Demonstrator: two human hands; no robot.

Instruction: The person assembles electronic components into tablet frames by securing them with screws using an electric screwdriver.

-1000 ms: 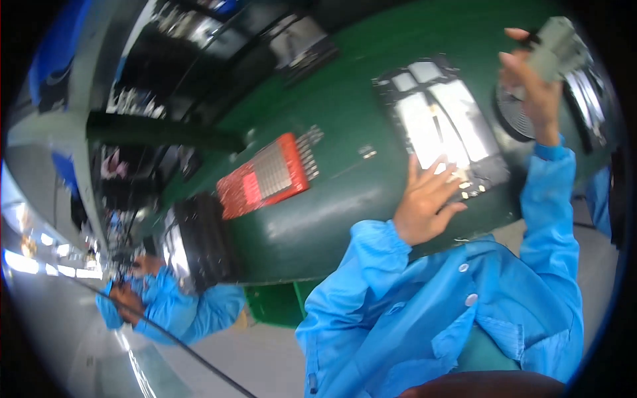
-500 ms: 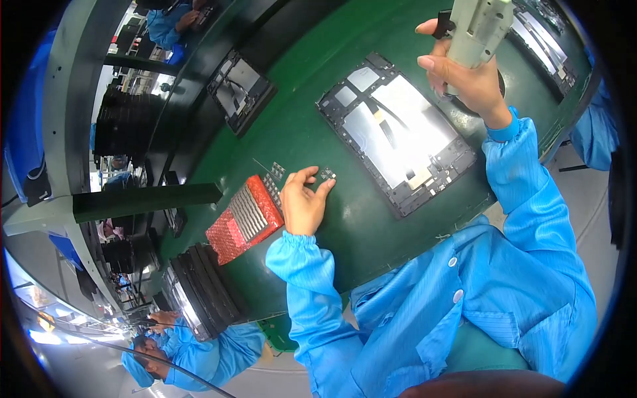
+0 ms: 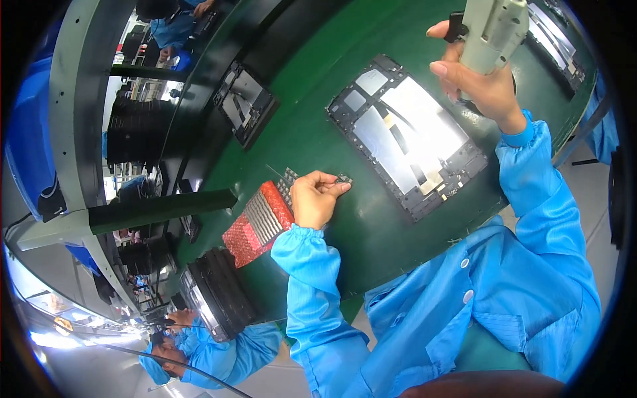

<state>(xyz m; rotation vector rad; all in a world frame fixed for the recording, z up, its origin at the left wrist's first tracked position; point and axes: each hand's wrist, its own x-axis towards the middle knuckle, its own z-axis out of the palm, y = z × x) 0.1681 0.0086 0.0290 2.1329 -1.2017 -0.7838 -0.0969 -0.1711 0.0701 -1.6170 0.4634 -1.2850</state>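
Observation:
My left hand [image 3: 316, 201] is closed in a pinch over the green table, thumb and forefinger together. A cluster of small dark and silvery parts [image 3: 344, 178] lies right by its fingertips; what the pinch holds, if anything, is hidden. To its right lies an opened tablet housing [image 3: 407, 134], black-framed with silvery panels and a dark ribbon cable. Beyond the housing's right side, my right hand [image 3: 486, 86] grips a pale green gun-shaped tool [image 3: 492, 33], whose lower end the hand partly hides.
Left of my left hand, red bubble wrap [image 3: 240, 240] carries a row of grey strips [image 3: 265, 215], with small parts [image 3: 286, 186] beside it. A dark stack [image 3: 222, 292] stands at the near left. Other opened housings [image 3: 244, 103] [image 3: 556, 46] lie around. A shelf post [image 3: 162, 211] juts in; a person [image 3: 219, 355] sits nearby.
The fingers of my left hand have closed from an open curve into a pinch beside the small parts. The whole view has shifted slightly; my right hand still holds the tool.

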